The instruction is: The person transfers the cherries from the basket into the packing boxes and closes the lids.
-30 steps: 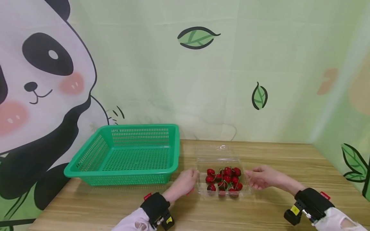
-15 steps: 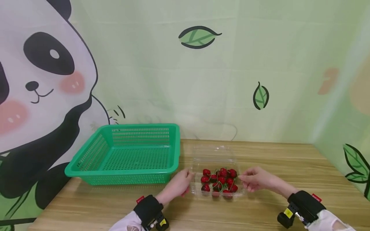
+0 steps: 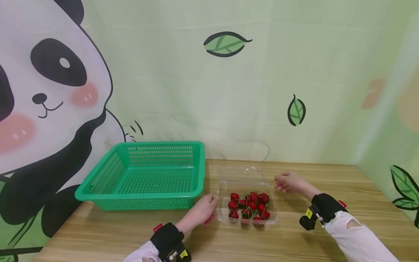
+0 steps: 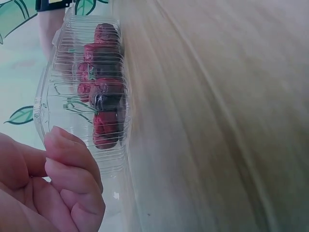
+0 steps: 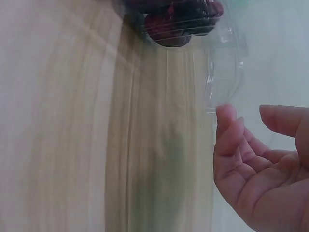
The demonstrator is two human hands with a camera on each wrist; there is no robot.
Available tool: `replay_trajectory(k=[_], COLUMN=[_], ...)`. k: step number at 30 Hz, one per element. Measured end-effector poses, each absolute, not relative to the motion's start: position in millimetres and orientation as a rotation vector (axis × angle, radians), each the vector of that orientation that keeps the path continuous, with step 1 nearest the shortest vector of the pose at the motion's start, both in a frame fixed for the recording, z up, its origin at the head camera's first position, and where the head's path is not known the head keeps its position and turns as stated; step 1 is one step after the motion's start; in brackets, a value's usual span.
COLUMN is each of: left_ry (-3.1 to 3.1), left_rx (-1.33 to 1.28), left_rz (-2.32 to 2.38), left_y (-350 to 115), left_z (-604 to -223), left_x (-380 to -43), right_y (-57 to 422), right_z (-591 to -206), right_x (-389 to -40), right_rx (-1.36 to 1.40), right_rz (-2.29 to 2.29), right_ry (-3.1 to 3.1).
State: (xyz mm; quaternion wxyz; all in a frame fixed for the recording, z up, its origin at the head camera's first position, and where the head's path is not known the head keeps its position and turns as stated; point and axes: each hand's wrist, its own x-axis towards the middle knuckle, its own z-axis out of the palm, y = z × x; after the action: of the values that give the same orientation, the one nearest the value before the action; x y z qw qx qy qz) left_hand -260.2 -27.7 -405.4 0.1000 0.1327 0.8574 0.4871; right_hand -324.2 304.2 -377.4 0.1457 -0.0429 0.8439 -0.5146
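A clear plastic clamshell box stands on the table with its lid raised at the back. Red cherries with green stems fill part of it. At the box's left edge, my left hand pinches the rim between thumb and curled fingers; in the left wrist view the fingers partly cover that corner. My right hand is raised near the box's back right, off its side. In the right wrist view, its thumb is apart from the loosely bent fingers, and nothing lies between them.
A green plastic basket with perforated walls stands to the left, with nothing in it. The wooden table ends at a cloth backdrop printed with a panda and leaves.
The box has shifted slightly left with both hands on it. Since then my right hand has let go of its right side and moved up and back. My left hand stays at the left edge.
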Motion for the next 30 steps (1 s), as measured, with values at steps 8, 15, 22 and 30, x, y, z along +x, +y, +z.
replay_trajectory(k=[8,15,22,30], left_ry=[2.531,2.523,2.515,2.512], left_rx=[0.396,0.426,0.422,0.424], left_rz=[1.429,1.434,1.429,1.427], left_y=[-28.6,-29.3,-29.1,-29.6], left_z=[-405.5,-404.6,-403.8,-405.8], left_x=[-261.5,-260.8,-261.6,-264.1], right_y=[295.9,287.8,283.8,285.3], right_z=[-387.5,-396.0,-400.8,-396.1], right_x=[-339.6,-347.3,-352.5,-352.0], right_rx=[-0.056,-0.019,-0.005,-0.092], right_rz=[-1.502,-1.542,-1.623,-1.71], right_ry=[2.426,2.378,2.317,2.253])
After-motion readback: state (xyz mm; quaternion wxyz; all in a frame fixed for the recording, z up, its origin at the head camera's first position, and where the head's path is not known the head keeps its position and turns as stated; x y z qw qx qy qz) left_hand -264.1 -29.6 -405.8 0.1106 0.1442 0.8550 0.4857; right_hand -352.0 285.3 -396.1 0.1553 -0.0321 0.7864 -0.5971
